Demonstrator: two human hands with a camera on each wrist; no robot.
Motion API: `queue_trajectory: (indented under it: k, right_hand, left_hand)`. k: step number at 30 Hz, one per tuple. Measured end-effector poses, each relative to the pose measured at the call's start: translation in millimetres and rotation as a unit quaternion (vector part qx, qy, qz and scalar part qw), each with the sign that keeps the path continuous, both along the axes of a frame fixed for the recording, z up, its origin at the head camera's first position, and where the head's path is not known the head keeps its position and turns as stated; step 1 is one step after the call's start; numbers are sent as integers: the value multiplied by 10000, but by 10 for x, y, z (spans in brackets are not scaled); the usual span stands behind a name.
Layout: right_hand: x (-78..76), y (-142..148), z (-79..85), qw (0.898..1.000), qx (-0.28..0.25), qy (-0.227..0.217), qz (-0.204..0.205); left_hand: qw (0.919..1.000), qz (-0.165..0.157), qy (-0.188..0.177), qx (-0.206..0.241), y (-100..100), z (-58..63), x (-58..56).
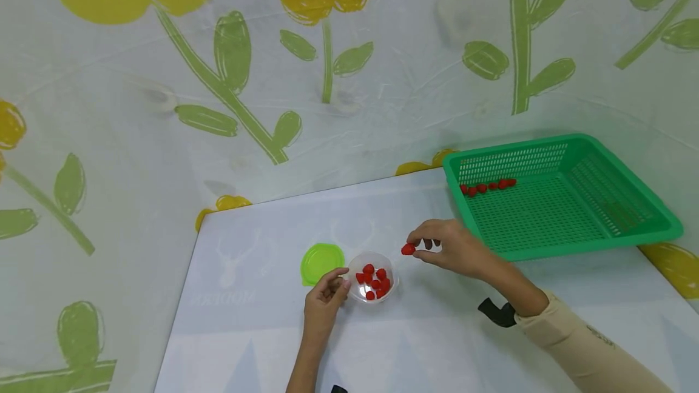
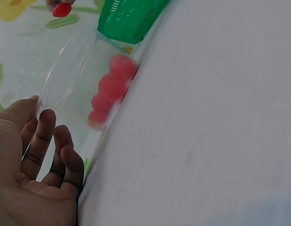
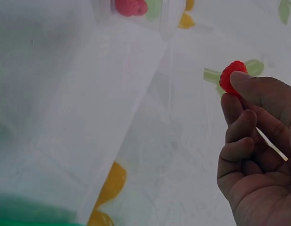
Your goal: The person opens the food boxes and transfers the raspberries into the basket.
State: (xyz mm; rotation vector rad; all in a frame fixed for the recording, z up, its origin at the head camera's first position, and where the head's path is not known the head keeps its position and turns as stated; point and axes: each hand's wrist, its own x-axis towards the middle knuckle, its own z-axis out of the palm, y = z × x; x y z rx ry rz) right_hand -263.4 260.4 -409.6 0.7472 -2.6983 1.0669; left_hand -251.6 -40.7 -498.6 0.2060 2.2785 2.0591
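Observation:
A red raspberry (image 3: 233, 77) is pinched between the thumb and forefinger of my right hand (image 1: 450, 248), above the table to the right of a clear round tub (image 1: 392, 293). Inside the tub lie several more raspberries (image 1: 368, 268), seen through its wall in the left wrist view. My left hand (image 1: 324, 301) holds the tub's rim at its left side, thumb and forefinger on the edge and the other fingers loosely bent. Right behind that hand, a bright green lid (image 1: 321, 261) lies flat on the table.
A green plastic basket (image 1: 628, 239) stands at the back right of the white table (image 1: 262, 296). Several raspberries (image 1: 482, 188) lie along its left back side. Behind the table hangs a flower-printed cloth (image 1: 393, 77).

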Motion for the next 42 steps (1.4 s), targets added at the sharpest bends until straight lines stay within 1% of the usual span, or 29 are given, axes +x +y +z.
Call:
queue_trajectory:
  k: [4,7,10,13,18,21,25,29,33,38,42]
  right_hand:
    - [0,94,39,9998,-38,-29,-168]
    - [3,177,66,9994,-41,164,-287]
    - [4,267,84,9985,-31,411,-373]
    - [6,350,102,9978,-53,488,-441]
    - [12,486,145,9963,-116,619,-584]
    - [9,573,194,9946,-110,792,-666]
    - [-2,687,270,9926,-61,912,-801]
    - [0,791,329,9913,119,833,-1013]
    - [-5,874,374,9890,319,565,-1328]
    - [-22,970,425,9868,286,87,-1593]
    - [-46,1062,458,9850,261,-26,-1706]
  left_hand:
    - [10000,36,-62,-24,-18,-112,-35]
    - [9999,17,-141,46,-43,-222,-80]
    - [9998,-61,-110,139,-61,-276,-104]
    - [9997,-130,-71,178,-70,-271,-113]
    - [9998,-112,-85,148,-64,-245,-99]
    - [9998,-105,-99,142,-64,-249,-90]
    - [9997,-83,-105,182,-59,-258,-97]
    - [9996,-104,-94,247,-55,-258,-105]
    - [9997,-73,-91,210,-51,-247,-100]
    - [9998,-22,-83,187,-48,-259,-98]
    - [9999,-73,-63,117,-67,-281,-101]
